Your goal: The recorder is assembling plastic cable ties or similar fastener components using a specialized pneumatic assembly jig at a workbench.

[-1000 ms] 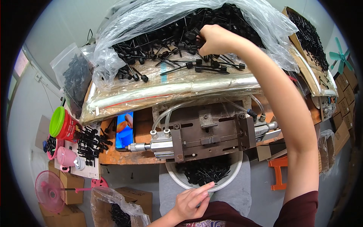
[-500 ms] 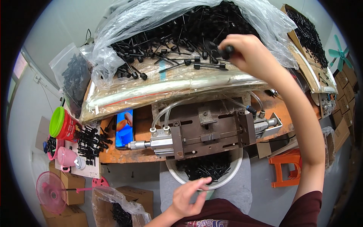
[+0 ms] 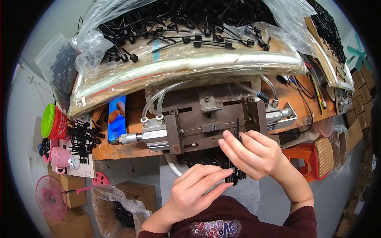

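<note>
Centre: fixture [image 3: 212,127] in dull brown metal. Five o'clock: black parts [image 3: 235,177], apparently matt plastic. Twelve: shiny, crinkled clear plastic sheeting [image 3: 178,65]. Nine: phone [image 3: 117,119] with glossy screen. Three: scuffed wooden worktop [image 3: 319,112]. Six: matt maroon cloth shirt [image 3: 214,214].

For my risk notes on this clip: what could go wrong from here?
1. The right hand holds several thin-stemmed black parts bunched together, so one might slip out.
2. Its bare fingers are close to the brown metal fixture; a knuckle could get knocked or pinched if something there moves.
3. The white ribbed plastic basket is partly hidden behind the left hand, so a dropped part might miss it.
</note>
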